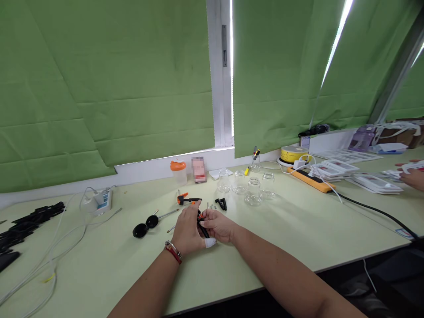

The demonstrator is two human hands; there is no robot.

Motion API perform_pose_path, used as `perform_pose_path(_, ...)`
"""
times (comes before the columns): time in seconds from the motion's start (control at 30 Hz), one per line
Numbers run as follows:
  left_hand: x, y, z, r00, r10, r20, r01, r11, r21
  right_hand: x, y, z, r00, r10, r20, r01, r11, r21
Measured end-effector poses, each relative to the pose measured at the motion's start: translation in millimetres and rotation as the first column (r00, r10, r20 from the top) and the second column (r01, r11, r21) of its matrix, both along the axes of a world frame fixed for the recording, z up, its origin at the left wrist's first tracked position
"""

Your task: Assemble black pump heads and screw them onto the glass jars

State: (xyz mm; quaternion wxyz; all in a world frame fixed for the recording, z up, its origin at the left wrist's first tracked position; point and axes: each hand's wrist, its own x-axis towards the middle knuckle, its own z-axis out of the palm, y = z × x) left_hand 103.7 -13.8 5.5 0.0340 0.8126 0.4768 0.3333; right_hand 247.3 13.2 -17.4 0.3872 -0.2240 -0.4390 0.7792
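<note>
We work over the pale green, flat tabletop (115, 260). On its right side, white, rectangular, flat packs (374, 183) carry red marks too small to read. Our left hand (188, 229) and right hand (219, 226) are clamped on the slim, black-and-orange plastic part (203, 230), located between them near the front edge; fingers hide much of it. Another person's hand (414, 178) is cut off at right. Print on the pink, upright rectangular box (199, 170) is pixelated.
</note>
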Motion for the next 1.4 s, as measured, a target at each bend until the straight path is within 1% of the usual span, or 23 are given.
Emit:
perform_pose_path(0.07, 0.9, -1.1, 1.3, 0.999, 0.017, 0.028, -0.017, 1.000, -0.008, 1.1, 0.7, 0.2, 1.000, 0.005, 0.008, -0.005, 1.000, 0.009)
perform_pose_path(0.13, 1.5, -2.9, 3.2, 0.998, 0.033, 0.052, -0.030, 0.998, -0.046, 4.6, 3.2, 1.8, 0.998, 0.018, 0.067, -0.022, 0.998, 0.060)
perform_pose_path(0.17, 1.3, -3.9, 4.2, 0.997, 0.036, 0.065, -0.031, 0.997, -0.072, 7.5, 5.5, 3.1, 0.990, -0.004, 0.143, -0.014, 0.992, 0.125)
perform_pose_path(0.2, 0.7, -4.7, 5.2, 0.996, 0.037, 0.082, -0.029, 0.995, -0.098, 11.2, 8.6, 4.7, 0.968, -0.064, 0.242, 0.012, 0.977, 0.212)
perform_pose_path(0.23, -0.4, -5.1, 6.3, 0.993, 0.044, 0.107, -0.030, 0.992, -0.123, 15.7, 12.6, 6.3, 0.927, -0.156, 0.340, 0.047, 0.951, 0.307)
perform_pose_path(0.27, -1.7, -5.2, 7.4, 0.989, 0.054, 0.139, -0.033, 0.989, -0.147, 20.7, 17.2, 7.7, 0.857, -0.286, 0.428, 0.097, 0.906, 0.412)
perform_pose_path(0.3, -3.4, -4.7, 8.5, 0.981, 0.067, 0.183, -0.035, 0.984, -0.172, 26.1, 22.3, 8.8, 0.785, -0.401, 0.472, 0.150, 0.862, 0.484)
perform_pose_path(0.33, -5.1, -3.9, 9.8, 0.968, 0.077, 0.238, -0.029, 0.980, -0.199, 31.6, 27.5, 9.5, 0.723, -0.485, 0.492, 0.192, 0.826, 0.531)
perform_pose_path(0.4, -8.3, -1.4, 13.2, 0.922, 0.078, 0.378, 0.023, 0.966, -0.256, 41.6, 36.6, 9.0, 0.604, -0.607, 0.517, 0.245, 0.758, 0.604)
perform_pose_path(0.47, -10.5, 0.7, 17.8, 0.845, 0.066, 0.531, 0.129, 0.938, -0.322, 48.3, 42.3, 6.7, 0.497, -0.674, 0.546, 0.224, 0.708, 0.670)
perform_pose_path(0.53, -12.0, 0.8, 23.3, 0.753, 0.083, 0.653, 0.250, 0.882, -0.400, 50.7, 44.3, 3.8, 0.415, -0.697, 0.584, 0.145, 0.685, 0.714)
perform_pose_path(0.6, -13.0, -1.3, 28.6, 0.668, 0.123, 0.734, 0.372, 0.799, -0.473, 49.5, 44.1, 1.5, 0.346, -0.706, 0.618, 0.051, 0.671, 0.739)
perform_pose_path(0.67, -14.0, -4.2, 32.2, 0.607, 0.154, 0.780, 0.484, 0.706, -0.516, 46.7, 44.0, -0.2, 0.277, -0.721, 0.635, -0.032, 0.654, 0.756)
perform_pose_path(0.7, -14.5, -5.2, 32.9, 0.590, 0.171, 0.789, 0.527, 0.659, -0.537, 45.1, 44.3, -0.9, 0.243, -0.728, 0.640, -0.070, 0.645, 0.761)
perform_pose_path(0.77, -15.4, -5.4, 31.9, 0.589, 0.213, 0.780, 0.573, 0.570, -0.589, 42.1, 45.9, -2.5, 0.182, -0.736, 0.652, -0.145, 0.635, 0.758)
perform_pose_path(0.83, -15.9, -3.2, 28.6, 0.610, 0.280, 0.741, 0.566, 0.501, -0.655, 39.5, 48.0, -4.4, 0.129, -0.736, 0.665, -0.211, 0.634, 0.744)
perform_pose_path(0.9, -16.2, 0.0, 24.4, 0.628, 0.334, 0.703, 0.541, 0.462, -0.703, 37.7, 49.7, -6.2, 0.089, -0.735, 0.672, -0.257, 0.635, 0.729)
perform_pose_path(1.0, -16.6, 2.9, 20.3, 0.638, 0.360, 0.680, 0.531, 0.435, -0.728, 37.0, 50.2, -7.1, 0.057, -0.738, 0.672, -0.294, 0.631, 0.718)
perform_pose_path(1.1, -17.2, 2.1, 20.5, 0.640, 0.352, 0.683, 0.551, 0.409, -0.727, 38.4, 48.3, -5.5, 0.056, -0.737, 0.673, -0.303, 0.630, 0.715)
perform_pose_path(1.2, -17.1, -0.3, 23.5, 0.646, 0.339, 0.684, 0.569, 0.384, -0.727, 40.5, 45.8, -2.8, 0.064, -0.724, 0.687, -0.298, 0.643, 0.706)
perform_pose_path(1.4, -14.9, -3.7, 28.7, 0.654, 0.332, 0.680, 0.576, 0.364, -0.732, 42.7, 43.9, 1.4, 0.069, -0.703, 0.708, -0.273, 0.669, 0.691)
